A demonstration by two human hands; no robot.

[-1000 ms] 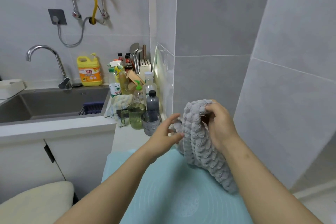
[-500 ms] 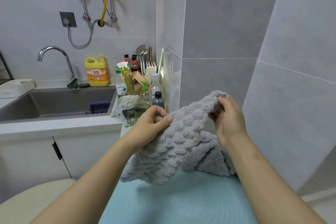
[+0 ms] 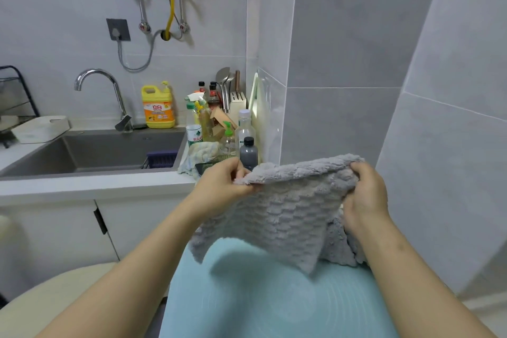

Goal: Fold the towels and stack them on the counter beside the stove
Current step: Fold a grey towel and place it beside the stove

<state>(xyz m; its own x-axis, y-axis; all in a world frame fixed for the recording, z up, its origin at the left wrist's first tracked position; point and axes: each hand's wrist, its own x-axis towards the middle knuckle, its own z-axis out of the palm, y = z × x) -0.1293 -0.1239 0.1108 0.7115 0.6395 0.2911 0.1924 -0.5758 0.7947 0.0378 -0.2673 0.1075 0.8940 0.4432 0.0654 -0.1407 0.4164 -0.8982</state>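
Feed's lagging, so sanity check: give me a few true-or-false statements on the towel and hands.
1. The left hand and the right hand grip the towel at its top edge. True.
2. The towel lies folded flat on the mat. False: the hands hold it up, spread out, over the mat.
3. A yellow bottle stands beside the tap. True.
4. The dark bottle stands in the sink. False: it stands right of the sink, behind the left hand.

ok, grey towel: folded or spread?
Mostly spread: left hand and right hand pinch the grey towel by its top edge, pulled wide; it hangs open over the blue mat.
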